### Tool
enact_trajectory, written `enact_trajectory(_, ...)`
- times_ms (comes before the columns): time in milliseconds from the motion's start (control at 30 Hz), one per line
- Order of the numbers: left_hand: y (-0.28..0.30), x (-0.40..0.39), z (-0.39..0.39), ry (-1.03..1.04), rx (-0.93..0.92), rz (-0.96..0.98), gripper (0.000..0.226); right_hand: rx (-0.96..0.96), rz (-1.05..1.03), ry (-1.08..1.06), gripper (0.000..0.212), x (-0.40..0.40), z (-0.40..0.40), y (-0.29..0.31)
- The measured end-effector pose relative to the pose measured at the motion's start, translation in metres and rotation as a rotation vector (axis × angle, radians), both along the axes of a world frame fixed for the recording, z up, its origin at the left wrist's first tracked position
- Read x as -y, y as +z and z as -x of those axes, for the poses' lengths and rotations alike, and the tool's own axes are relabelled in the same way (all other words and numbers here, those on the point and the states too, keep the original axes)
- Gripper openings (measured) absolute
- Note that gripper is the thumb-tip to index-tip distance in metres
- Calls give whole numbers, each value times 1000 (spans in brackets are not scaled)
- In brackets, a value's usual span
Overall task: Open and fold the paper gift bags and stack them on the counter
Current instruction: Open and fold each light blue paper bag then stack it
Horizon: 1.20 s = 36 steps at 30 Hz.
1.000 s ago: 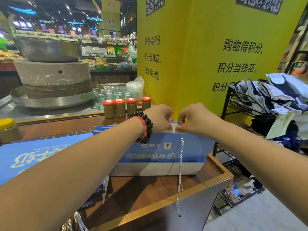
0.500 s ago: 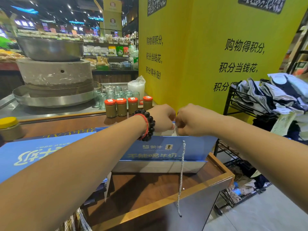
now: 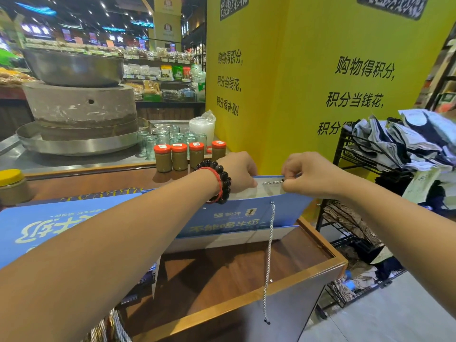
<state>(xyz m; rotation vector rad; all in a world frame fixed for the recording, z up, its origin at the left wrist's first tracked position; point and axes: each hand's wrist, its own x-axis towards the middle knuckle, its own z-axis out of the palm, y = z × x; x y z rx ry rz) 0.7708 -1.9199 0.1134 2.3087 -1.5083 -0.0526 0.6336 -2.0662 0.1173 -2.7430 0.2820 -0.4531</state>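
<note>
Biggest thing in shot is the yellow promo wall (image 3: 308,82) with black Chinese lettering, filling everything from 12 to 2 o'clock. Over at 10 o'clock sits a stone mill (image 3: 79,107) with a metal basin (image 3: 71,67) on top, standing in a shallow steel tray.

The wooden desk (image 3: 246,272) runs across the lower middle, with a raised lip along its near edge. At 9 o'clock a flat stack of blue bags (image 3: 49,223) lies on it, print upside down from here. Right in the centre is the blue paper gift bag (image 3: 246,215), standing on the desk with its mouth up and its white inside showing at the top edge. A twisted cord handle (image 3: 270,255) hangs down from its front face past the desk edge.

At 3 o'clock there's a black wire rack (image 3: 357,218) piled with folded clothes (image 3: 407,141).

Both hands are up at the bag's rim. The left hand (image 3: 239,172), beaded bracelet (image 3: 219,183) on the wrist, has its fingers curled over the top edge, gripping it. The right hand (image 3: 308,175) pinches a short stretch of cord (image 3: 272,182) lying along the rim, just beside the left.

Behind them at 12 o'clock: four orange-lidded jars (image 3: 187,156) in a row, with empty glass jars (image 3: 170,138) behind those. A yellow-lidded jar (image 3: 12,186) sits far out at 9 o'clock.
</note>
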Motion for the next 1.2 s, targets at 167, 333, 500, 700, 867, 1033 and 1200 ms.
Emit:
enact_trajectory(167,3,-6,-17,-37,11,4,24,86,-93,10,33,20,-8,-12)
enact_trajectory(333,11,-5,-45,-65,29,-32,22,176,-127,43,36,34,-36,-14)
enact_trajectory(500,9,-29,-72,-191,44,81,12,179,-191,81,27,47,-56,-17)
enact_trajectory(700,15,-74,-90,-269,97,-159,43,151,-174,168,14,55,-76,-6)
enact_trajectory(867,7,-93,-100,-171,212,-234,41,73,-124,210,17,67,-90,1)
enact_trajectory(1033,-8,-85,-98,38,126,-158,20,247,135,-27,16,62,-81,-10)
enact_trajectory(1200,-9,-78,-90,162,86,-54,5,316,-198,-241,12,-2,-34,-36)
